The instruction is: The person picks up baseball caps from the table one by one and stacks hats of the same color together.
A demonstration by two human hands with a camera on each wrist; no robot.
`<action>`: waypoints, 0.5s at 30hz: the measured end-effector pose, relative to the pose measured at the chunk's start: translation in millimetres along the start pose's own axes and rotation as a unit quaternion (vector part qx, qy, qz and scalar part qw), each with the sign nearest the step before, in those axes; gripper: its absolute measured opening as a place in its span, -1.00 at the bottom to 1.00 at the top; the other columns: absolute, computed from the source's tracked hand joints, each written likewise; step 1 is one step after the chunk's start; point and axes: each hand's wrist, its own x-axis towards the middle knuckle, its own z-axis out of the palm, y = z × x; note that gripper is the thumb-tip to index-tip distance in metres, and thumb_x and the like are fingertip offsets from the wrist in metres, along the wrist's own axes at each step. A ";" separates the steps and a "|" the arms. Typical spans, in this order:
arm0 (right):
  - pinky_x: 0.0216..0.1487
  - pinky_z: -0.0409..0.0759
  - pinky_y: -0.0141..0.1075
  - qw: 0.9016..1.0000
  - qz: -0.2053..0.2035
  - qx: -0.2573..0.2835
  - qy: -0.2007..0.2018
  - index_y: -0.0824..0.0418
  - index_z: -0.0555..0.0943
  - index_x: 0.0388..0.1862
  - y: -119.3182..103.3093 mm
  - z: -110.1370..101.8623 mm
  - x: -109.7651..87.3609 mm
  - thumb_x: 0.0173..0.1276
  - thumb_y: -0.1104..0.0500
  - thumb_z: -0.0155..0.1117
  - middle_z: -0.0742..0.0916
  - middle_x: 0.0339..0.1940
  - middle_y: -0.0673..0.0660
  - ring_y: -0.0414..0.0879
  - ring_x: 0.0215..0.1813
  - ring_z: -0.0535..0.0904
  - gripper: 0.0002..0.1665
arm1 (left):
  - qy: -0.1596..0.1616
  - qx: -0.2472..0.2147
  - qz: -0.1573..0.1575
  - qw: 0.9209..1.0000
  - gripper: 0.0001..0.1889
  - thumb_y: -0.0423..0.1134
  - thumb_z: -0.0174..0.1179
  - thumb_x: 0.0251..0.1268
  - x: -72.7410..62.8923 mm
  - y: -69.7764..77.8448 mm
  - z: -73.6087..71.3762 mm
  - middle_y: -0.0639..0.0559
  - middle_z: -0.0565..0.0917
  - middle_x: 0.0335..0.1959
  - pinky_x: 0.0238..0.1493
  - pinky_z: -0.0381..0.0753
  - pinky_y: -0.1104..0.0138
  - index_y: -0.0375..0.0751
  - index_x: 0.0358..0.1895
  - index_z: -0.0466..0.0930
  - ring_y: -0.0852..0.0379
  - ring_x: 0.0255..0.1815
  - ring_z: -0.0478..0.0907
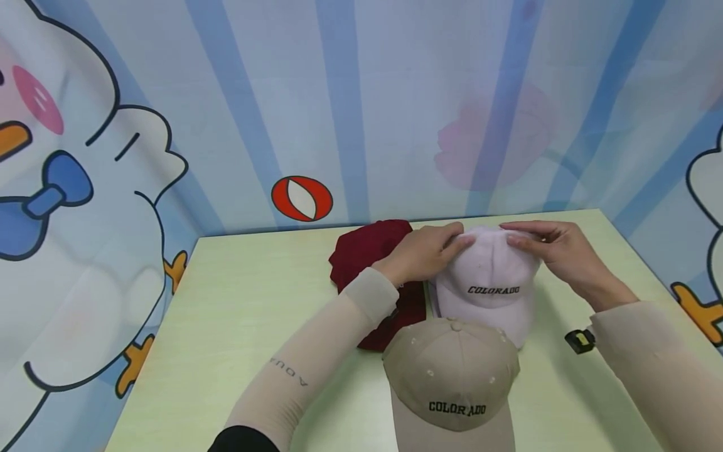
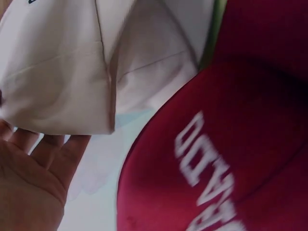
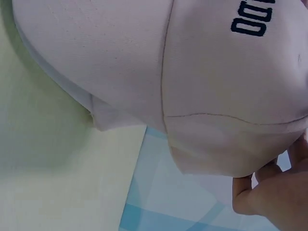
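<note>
A white baseball cap (image 1: 491,270) with dark "COLORADO" lettering stands near the table's back edge, its brim toward me. My left hand (image 1: 423,248) grips the upper left of its crown, and my right hand (image 1: 567,254) pinches the upper right. In the left wrist view, the left fingers (image 2: 55,151) reach behind the cap's edge. The right wrist view has the right hand (image 3: 281,190) at that same edge. A maroon cap (image 1: 369,251) with white letters lies left of the white one, partly hidden by my left hand and forearm. In front sits a khaki "COLORADO" cap (image 1: 452,358).
All three caps are close together on a pale wooden table (image 1: 243,326). Behind it hangs a blue striped backdrop (image 1: 395,94) with cartoon figures, reaching down to the table's back edge. A small dark device (image 1: 580,341) is at the right wrist.
</note>
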 end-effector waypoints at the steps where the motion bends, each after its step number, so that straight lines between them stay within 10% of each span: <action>1: -0.08 0.68 -0.47 1.000 0.002 -0.003 0.002 0.16 0.67 0.31 2.4 0.9 0.6 0.50 0.00 0.34 0.73 0.03 -0.42 -0.40 0.01 0.69 -0.52 | -0.004 -0.004 -0.009 1.000 -0.65 0.18 -0.16 0.68 0.2 -1.0 2.8 0.07 0.44 -0.49 -0.30 0.42 0.36 0.03 -0.16 0.39 0.16 -0.40 0.47; 15: -0.27 0.66 -0.44 0.997 0.022 -0.037 0.064 0.17 0.71 0.22 26.9 17.6 8.8 0.45 -0.13 0.39 0.68 -0.13 -0.29 -0.30 -0.17 0.59 -0.47 | 0.002 0.038 -0.084 0.996 -0.66 0.07 -0.20 0.72 3.1 -5.3 32.2 0.07 0.59 -0.12 -0.05 0.58 0.30 -0.08 0.10 0.43 0.15 -0.13 0.56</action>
